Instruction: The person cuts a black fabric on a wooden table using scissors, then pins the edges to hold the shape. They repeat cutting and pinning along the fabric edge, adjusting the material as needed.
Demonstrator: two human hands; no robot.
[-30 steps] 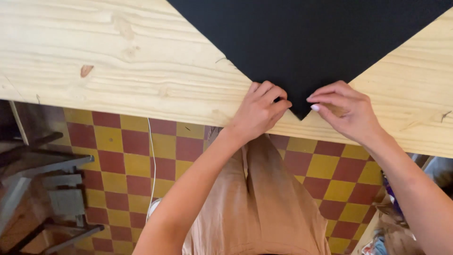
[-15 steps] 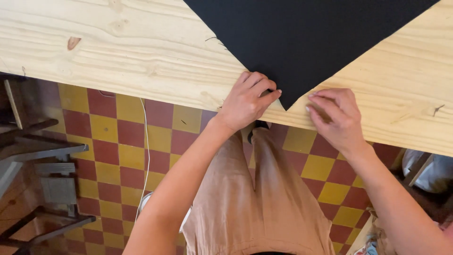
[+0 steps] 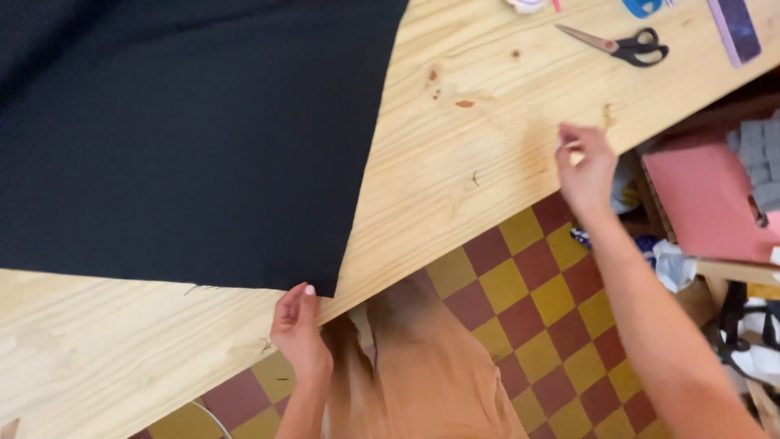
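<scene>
- Since the earlier frame, our right hand (image 3: 587, 165) has left the fabric corner and now hangs right of centre over the bare wooden table (image 3: 487, 154), fingers loosely pinched; whether it grips anything we cannot tell.
- Our left hand (image 3: 299, 325), at lower centre, pinches the corner of the black fabric (image 3: 187, 138), which fills the upper left.
- Scissors (image 3: 619, 44) lie at upper right.

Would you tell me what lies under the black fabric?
The fabric lies flat on the wooden table; bare wood shows around it. Whatever else may sit beneath is covered. The left hand touches its corner.
</scene>
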